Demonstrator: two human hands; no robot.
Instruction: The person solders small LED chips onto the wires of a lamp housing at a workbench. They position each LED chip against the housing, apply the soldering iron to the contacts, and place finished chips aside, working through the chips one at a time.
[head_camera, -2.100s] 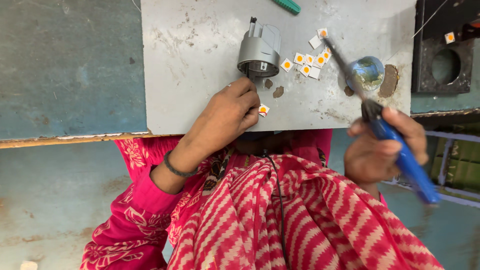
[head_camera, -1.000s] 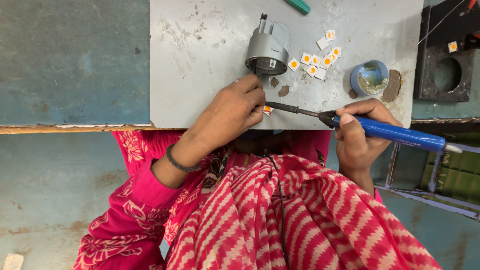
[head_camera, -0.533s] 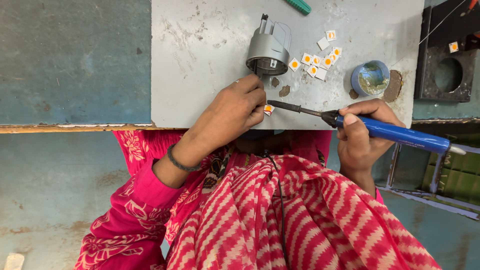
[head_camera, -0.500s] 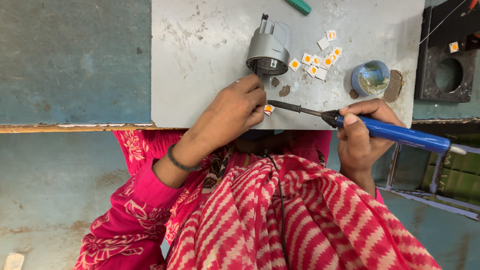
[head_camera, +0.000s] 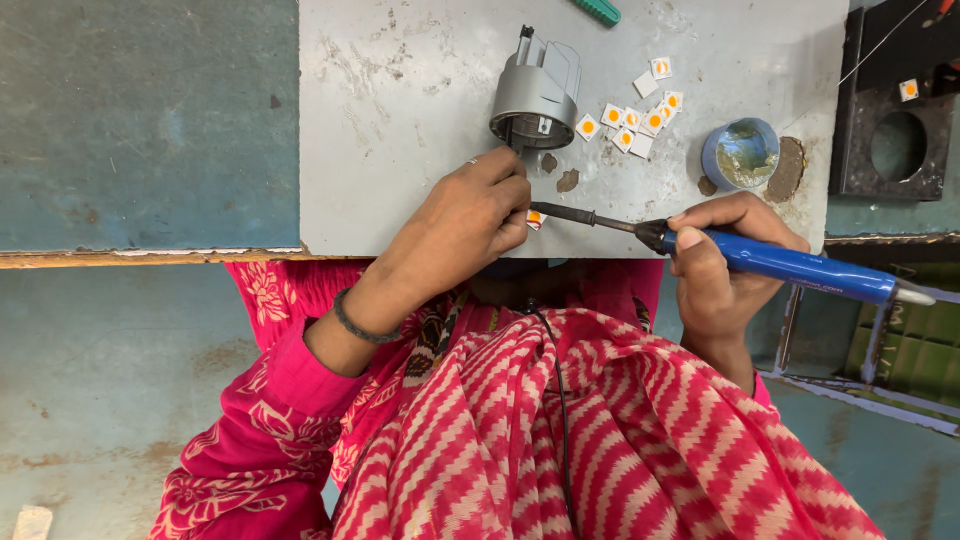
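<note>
My left hand rests on the grey work board, fingers pinched on a small white square chip with an orange centre. My right hand grips a blue-handled soldering iron held level, its dark tip touching that chip. A grey cylindrical lamp housing stands just beyond my left fingers.
Several more white-and-orange chips lie scattered to the right of the housing. A small blue round tin sits near the board's right side, beside brown blobs. A black block with a round hole is at far right. A green handle pokes in at the top.
The soldering iron swung down from pointing up near the tin to lying level, and its tip came to the chip under my left fingers. My left hand stayed put.
</note>
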